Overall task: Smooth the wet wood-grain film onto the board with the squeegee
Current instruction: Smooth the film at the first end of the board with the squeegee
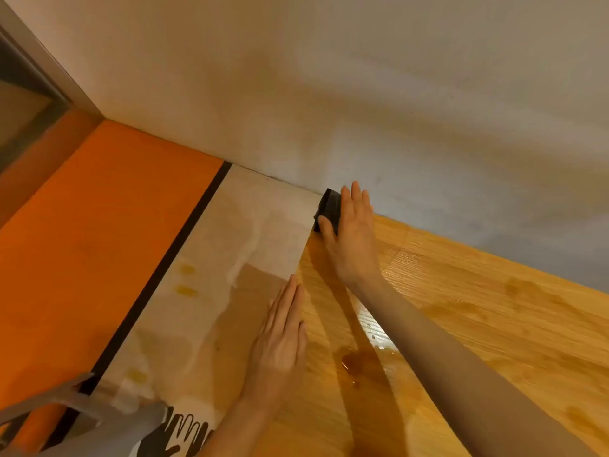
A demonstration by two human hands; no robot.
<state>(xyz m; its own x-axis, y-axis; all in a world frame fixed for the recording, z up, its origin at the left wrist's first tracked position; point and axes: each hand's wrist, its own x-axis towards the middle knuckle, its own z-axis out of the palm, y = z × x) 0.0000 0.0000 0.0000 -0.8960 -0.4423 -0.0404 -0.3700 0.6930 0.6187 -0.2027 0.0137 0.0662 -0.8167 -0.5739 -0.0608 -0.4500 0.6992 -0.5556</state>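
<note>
We seem to be in a home under renovation: a plain plastered wall [329, 77] meets a built-in board [250, 219] half covered in wood-grain film [478, 308], with an orange panel [99, 225] left of the board and a grey window frame [39, 61] above that panel.

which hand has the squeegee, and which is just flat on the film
The right hand holds the black squeegee by the wall; the left hand lies flat, fingers straight, at the film's edge.

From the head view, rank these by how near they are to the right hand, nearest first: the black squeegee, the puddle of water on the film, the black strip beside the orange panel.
1. black squeegee, under the right hand, by the wall.
2. puddle of water, below it, near the forearm.
3. black strip, far left, beside the orange panel.
</note>
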